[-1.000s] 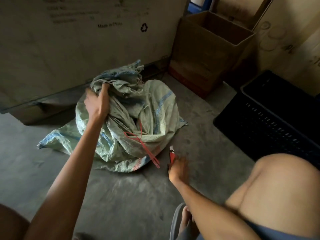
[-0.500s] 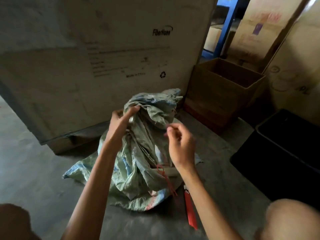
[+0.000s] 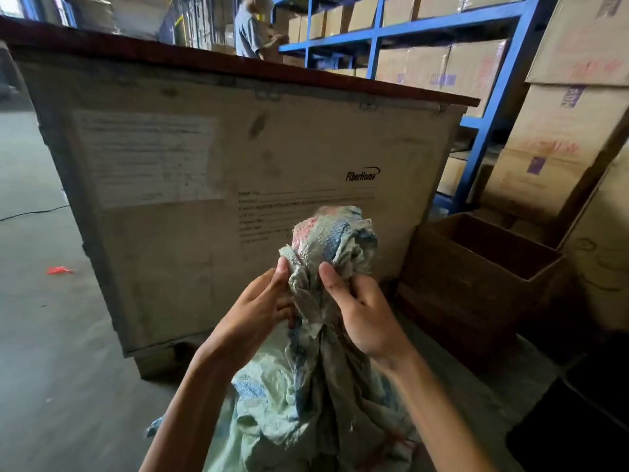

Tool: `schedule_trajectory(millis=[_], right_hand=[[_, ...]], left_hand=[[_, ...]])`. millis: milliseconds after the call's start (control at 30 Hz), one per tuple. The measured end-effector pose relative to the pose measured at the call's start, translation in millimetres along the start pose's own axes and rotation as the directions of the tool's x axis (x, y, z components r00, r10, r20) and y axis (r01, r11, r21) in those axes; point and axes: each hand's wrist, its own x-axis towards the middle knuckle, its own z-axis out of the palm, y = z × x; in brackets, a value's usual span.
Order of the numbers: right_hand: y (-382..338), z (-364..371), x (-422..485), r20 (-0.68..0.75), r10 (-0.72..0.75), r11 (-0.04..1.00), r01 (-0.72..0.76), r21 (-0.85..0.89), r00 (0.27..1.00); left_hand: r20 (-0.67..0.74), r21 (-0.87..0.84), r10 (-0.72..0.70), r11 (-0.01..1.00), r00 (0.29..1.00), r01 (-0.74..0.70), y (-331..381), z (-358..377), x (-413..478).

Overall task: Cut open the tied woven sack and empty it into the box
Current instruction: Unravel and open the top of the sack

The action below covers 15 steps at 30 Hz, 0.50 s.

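A pale green woven sack (image 3: 306, 396) with blue and red stripes hangs bunched in front of me. My left hand (image 3: 262, 304) grips its gathered neck from the left, thumb up against the cloth. My right hand (image 3: 357, 311) grips the same neck from the right. The crumpled mouth of the sack (image 3: 335, 236) sticks up above both hands. An open brown cardboard box (image 3: 476, 267) stands on the floor to the right of the sack. The cutter is out of view.
A large wooden crate (image 3: 204, 199) marked FiberHome stands right behind the sack. Blue shelving (image 3: 476, 131) with cartons fills the back right. A black crate (image 3: 578, 420) sits at the lower right. A person (image 3: 252, 28) stands far behind. A red scrap (image 3: 58, 270) lies on the floor left.
Both hands have closed on the sack's neck and lifted it upward. The view has tilted up, so the red cutter on the floor is no longer seen.
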Motion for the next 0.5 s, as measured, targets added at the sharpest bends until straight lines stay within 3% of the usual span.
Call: schedule_trajectory(millis=[67, 200, 267, 367, 500], right_hand=[[-5.8, -3.5, 12.4, 0.029, 0.042, 0.999, -0.042, -0.006, 0.999], [-10.0, -2.8, 32.8, -0.099, -0.018, 0.995, 0.008, -0.102, 0.995], [-11.4, 0.2, 38.0, -0.165, -0.097, 0.986, 0.072, -0.15, 0.982], [-13.3, 7.5, 39.8, -0.142, -0.189, 0.968, 0.16, -0.195, 0.972], [-7.3, 3.3, 38.1, -0.073, -0.205, 0.961, 0.187, -0.201, 0.976]], left_hand=[[-0.011, 0.053, 0.012, 0.999, 1.0, -0.012, 13.1, -2.1, 1.8], [-0.296, 0.136, 0.09, 0.989, 0.951, -0.052, 26.1, -5.9, 3.1], [-0.267, 0.316, 0.182, 0.944, 0.947, -0.092, 29.4, -7.1, 2.5], [-0.205, 0.552, 0.324, 0.818, 0.924, -0.164, 27.6, -8.5, 6.1], [-0.187, 0.517, 0.318, 0.837, 0.929, -0.182, 27.0, -16.1, 9.4]])
